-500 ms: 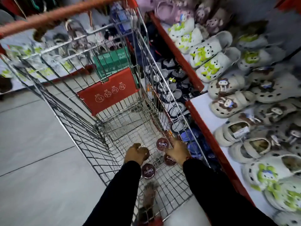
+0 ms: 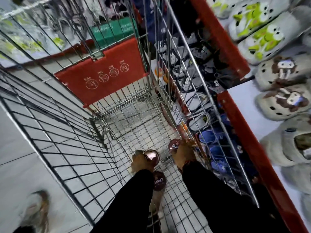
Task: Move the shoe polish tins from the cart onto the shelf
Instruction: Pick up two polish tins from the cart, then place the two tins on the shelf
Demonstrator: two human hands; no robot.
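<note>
Both my arms reach down into the wire shopping cart. My left hand grips a round dark-red shoe polish tin with a shiny lid. My right hand holds a second tin with white lettering, close to the cart's right wall. A third tin lies flat on the cart floor beside my left sleeve. The white shelf with a red front edge runs along the right of the cart.
A red flap with warning icons hangs at the cart's far end. Rows of white clog slippers with frog and walrus charms cover the shelf. Dark and blue shoes fill the lower tier. Grey tiled floor lies to the left.
The view has tilted down and closer into the cart. Both hands have closed around a tin each and lifted them slightly. The tin under my right hand is no longer in sight.
</note>
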